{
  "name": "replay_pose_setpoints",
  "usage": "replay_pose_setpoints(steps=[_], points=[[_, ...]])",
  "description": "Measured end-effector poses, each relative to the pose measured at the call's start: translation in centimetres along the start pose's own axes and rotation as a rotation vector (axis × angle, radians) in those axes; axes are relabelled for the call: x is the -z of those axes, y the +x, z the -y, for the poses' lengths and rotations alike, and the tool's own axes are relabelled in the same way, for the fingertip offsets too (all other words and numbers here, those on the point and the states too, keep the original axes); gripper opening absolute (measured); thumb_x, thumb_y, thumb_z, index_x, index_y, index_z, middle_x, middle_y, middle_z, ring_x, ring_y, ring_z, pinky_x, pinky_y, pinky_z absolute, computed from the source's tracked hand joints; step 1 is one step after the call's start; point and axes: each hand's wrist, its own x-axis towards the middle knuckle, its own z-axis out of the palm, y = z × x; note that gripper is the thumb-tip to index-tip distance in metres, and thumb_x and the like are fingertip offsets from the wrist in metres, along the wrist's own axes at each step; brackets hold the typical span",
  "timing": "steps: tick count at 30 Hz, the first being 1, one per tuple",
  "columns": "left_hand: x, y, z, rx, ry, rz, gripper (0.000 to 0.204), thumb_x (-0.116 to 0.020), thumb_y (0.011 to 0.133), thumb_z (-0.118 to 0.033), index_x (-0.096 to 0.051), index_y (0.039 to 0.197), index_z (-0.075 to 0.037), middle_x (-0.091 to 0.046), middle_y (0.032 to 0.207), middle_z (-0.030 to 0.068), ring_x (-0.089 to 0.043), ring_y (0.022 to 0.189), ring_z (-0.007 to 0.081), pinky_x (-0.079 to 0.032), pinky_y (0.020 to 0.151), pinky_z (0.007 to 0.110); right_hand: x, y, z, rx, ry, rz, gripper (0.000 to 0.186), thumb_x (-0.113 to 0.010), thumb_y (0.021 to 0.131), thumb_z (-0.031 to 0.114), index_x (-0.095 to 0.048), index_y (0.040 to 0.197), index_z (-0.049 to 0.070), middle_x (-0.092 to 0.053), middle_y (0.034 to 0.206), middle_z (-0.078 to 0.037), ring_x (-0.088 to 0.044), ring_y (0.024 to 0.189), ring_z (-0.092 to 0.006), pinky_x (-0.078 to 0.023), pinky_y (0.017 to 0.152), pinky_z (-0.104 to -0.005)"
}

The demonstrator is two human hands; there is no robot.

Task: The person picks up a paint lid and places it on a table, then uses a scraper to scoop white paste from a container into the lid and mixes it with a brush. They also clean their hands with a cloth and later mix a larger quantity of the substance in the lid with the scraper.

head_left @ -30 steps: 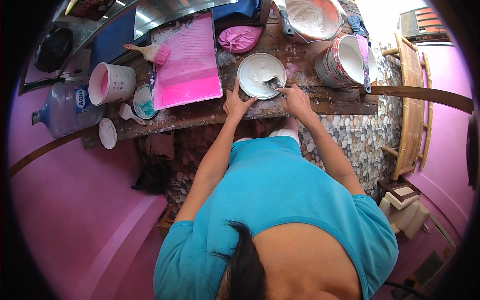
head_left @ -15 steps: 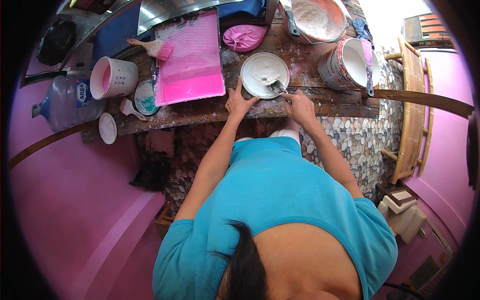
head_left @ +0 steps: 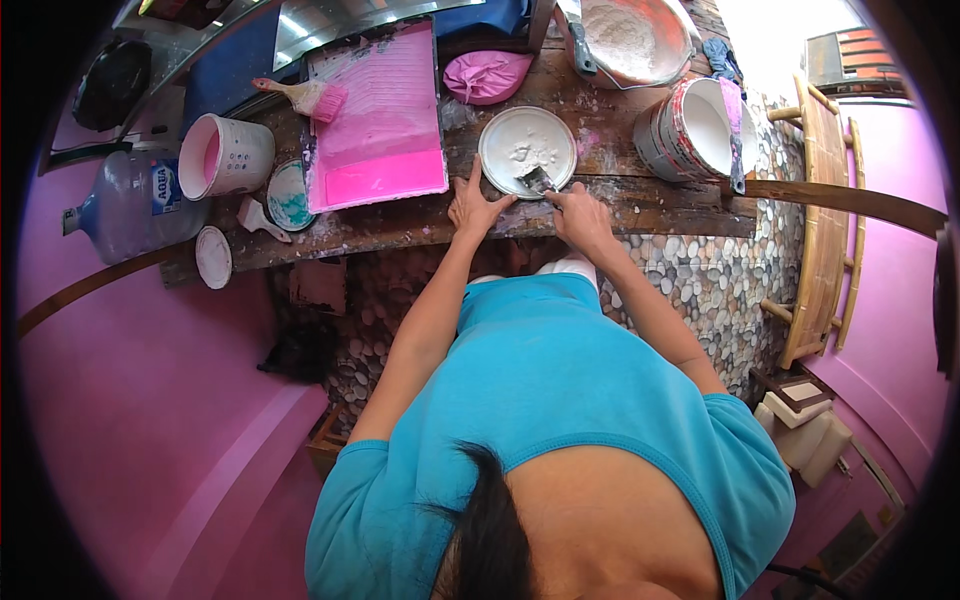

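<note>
A round white lid (head_left: 500, 128) lies on the wooden table in front of me, with lumps of white paste (head_left: 536, 140) on it. My left hand (head_left: 474, 207) holds the lid by its near left rim, forefinger and thumb spread along the edge. In my right hand (head_left: 583, 218) is a small putty knife (head_left: 537, 180), gripped by its handle. Its paste-smeared blade rests on the near right part of the lid. Fingers wrapped round the handle hide most of it.
Left of the lid stands a pink paint tray (head_left: 385, 130) with a brush (head_left: 305, 97) across its edge. A white bucket (head_left: 228, 158) is further left. Behind are a pink bag (head_left: 487, 77) and a powder bucket (head_left: 625, 45); a paint can (head_left: 682, 140) stands right.
My right hand has drawn the putty knife left and slightly nearer across the lid. The paste looks more spread out. My left hand stays at the rim.
</note>
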Motion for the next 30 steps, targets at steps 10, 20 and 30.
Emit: replay_pose_setpoints(steps=[10,20,30], points=[[0.2,-0.1,-0.2,0.007,0.014,0.006,0.109,-0.079,0.056,-0.058,-0.023,0.147,-0.035,-0.049,0.114,0.0213,-0.056,0.104,0.0378,-0.048,0.081,0.046,-0.3,4.1,0.6,-0.011,0.072,-0.140,0.037,-0.056,0.077,0.010,-0.065,0.113,0.011,-0.057,0.094,-0.026,-0.063,0.078,-0.0412,-0.051,0.071,-0.0482],[0.2,-0.3,-0.3,-0.002,-0.004,0.003,0.109,-0.080,0.056,-0.057,-0.023,0.147,-0.034,-0.049,0.111,0.0216,-0.057,0.101,0.0374,-0.048,0.080,0.047,1.1,3.5,0.5,0.017,0.065,-0.154,0.037,-0.054,0.076,0.008,-0.066,0.111,0.011,-0.059,0.094,-0.028,-0.063,0.080,-0.0414,-0.051,0.073,-0.0485],[0.2,-0.1,-0.4,0.004,0.008,-0.009,0.108,-0.080,0.058,-0.055,-0.023,0.147,-0.034,-0.049,0.107,0.0203,-0.057,0.099,0.0377,-0.048,0.079,0.046,2.9,0.4,-1.1,-0.070,0.033,-0.057,0.036,-0.059,0.077,0.014,-0.067,0.112,0.013,-0.059,0.091,-0.021,-0.061,0.087,-0.0382,-0.049,0.076,-0.0462]])
